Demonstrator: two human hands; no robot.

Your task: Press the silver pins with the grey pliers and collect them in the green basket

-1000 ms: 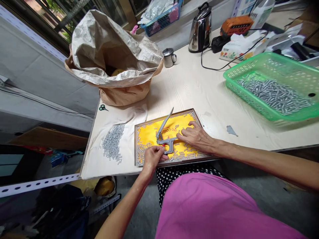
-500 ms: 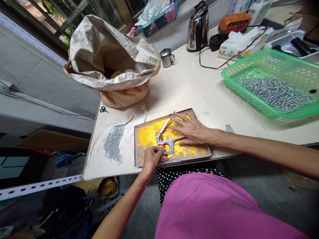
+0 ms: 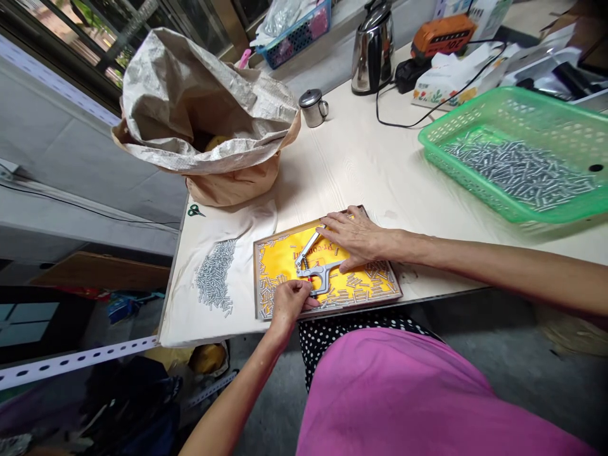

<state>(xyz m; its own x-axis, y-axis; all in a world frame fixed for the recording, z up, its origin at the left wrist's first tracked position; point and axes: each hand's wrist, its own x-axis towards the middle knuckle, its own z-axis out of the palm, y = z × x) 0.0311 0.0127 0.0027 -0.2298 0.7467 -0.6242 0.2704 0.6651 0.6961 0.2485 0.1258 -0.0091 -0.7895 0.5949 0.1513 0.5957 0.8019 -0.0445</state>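
Hand press (image 3: 325,273) runs crosswise, handles (image 3: 334,266) pointing right; left grip (image 3: 288,301) narrow, right grip (image 3: 356,237) wide.

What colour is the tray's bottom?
The tray's bottom is yellow with red lettering, seen in the head view.

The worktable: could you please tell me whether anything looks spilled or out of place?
A heap of small metal pieces lies loose left of the tray, outside any container, which looks odd since similar pieces sit inside the green basket and the tray; it may be deliberate.

"20V" (upside down) on orange block (image 3: 444,37)
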